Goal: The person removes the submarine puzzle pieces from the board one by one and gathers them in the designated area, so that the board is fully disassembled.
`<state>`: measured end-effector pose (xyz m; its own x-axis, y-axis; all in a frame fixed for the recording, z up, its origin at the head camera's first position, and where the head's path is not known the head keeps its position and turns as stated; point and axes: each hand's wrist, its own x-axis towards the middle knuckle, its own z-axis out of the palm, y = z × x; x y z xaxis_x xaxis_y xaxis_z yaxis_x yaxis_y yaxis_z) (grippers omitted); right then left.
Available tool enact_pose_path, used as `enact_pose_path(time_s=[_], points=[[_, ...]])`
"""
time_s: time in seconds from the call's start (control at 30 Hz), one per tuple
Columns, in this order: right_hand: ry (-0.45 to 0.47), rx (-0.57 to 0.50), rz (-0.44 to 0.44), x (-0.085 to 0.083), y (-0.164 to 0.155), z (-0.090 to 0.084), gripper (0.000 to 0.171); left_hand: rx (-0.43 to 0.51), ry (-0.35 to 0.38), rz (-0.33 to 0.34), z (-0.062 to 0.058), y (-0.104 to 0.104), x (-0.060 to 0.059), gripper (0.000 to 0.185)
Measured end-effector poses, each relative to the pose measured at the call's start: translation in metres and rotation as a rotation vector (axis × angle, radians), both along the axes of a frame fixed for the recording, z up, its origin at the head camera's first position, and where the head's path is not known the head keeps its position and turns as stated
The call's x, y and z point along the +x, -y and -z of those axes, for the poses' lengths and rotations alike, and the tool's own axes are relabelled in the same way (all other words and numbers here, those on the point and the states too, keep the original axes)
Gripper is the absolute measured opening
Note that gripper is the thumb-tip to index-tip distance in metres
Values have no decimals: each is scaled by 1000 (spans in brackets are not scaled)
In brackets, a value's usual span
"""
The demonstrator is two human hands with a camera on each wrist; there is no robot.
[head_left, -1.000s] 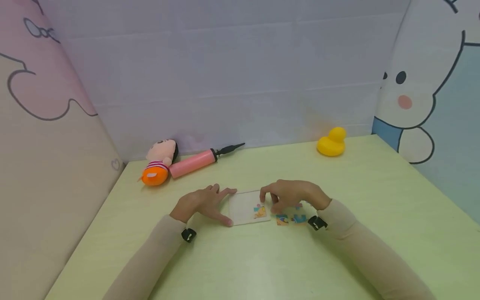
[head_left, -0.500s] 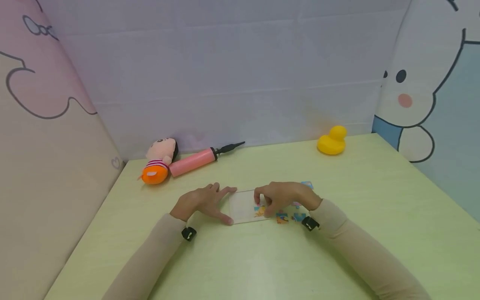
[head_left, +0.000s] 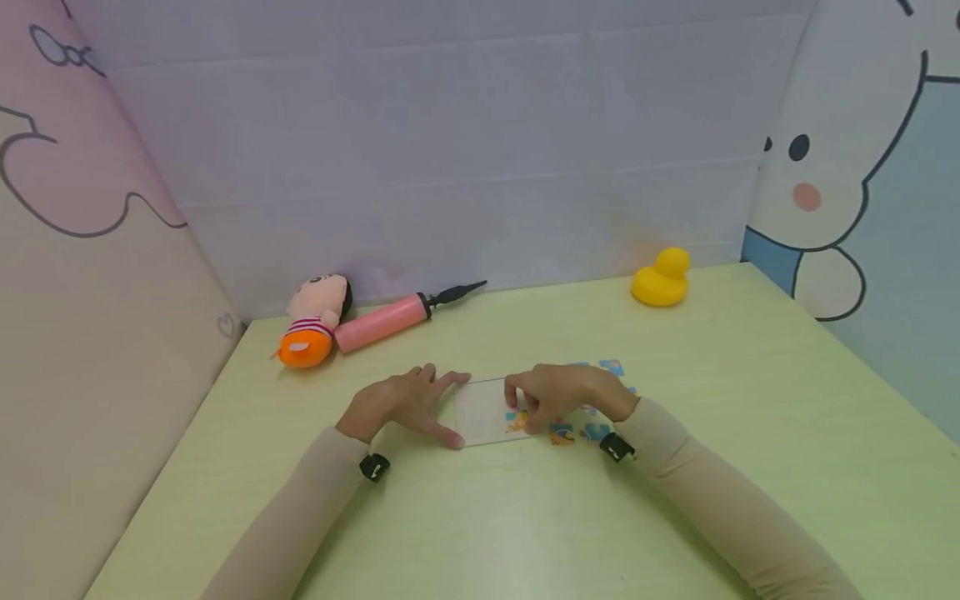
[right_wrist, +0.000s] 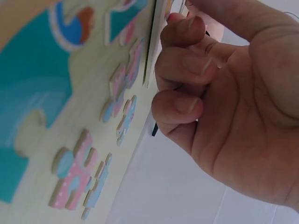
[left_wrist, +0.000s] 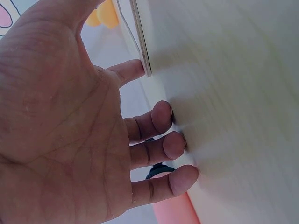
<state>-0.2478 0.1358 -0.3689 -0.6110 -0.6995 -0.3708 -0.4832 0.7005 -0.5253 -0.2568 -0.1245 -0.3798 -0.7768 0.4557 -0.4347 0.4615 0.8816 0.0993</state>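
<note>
A small square puzzle board (head_left: 477, 414) with a pale, bare left side lies on the table. My left hand (head_left: 405, 404) spreads thumb and index finger against its left edge; the other fingers rest on the tabletop in the left wrist view. Over the board's right side is my right hand (head_left: 561, 392), thumb and index finger bent about a colourful puzzle piece (head_left: 516, 422) in the lower right corner. The right wrist view shows its other fingers (right_wrist: 180, 109) curled, but the pinch itself is hidden. Several loose puzzle pieces (head_left: 562, 434) lie right of the board, partly under the hand.
Along the back wall are a plush doll (head_left: 311, 321), a pink hand pump (head_left: 382, 323) with a black nozzle, and a yellow rubber duck (head_left: 662, 279). Printed panels stand at both sides of the pale green table (head_left: 480, 533).
My right hand has moved left from beside the board onto its right side, uncovering some loose pieces behind it. The left hand keeps its place at the board's left edge.
</note>
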Motion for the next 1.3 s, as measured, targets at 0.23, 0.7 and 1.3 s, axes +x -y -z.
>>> enact_pose_path(time_s=[0.23,0.7,1.3], points=[[-24,-34,-24,-2,-2,-3,23,4,-5,6,0,1,-1,104],[-156,-143,-122,-7,0,-5,13,-1,15,9,-1,1,-2,103],[-123,-145,-107,-5,-17,-20,14,12,20,3,-4,1,-1,103]])
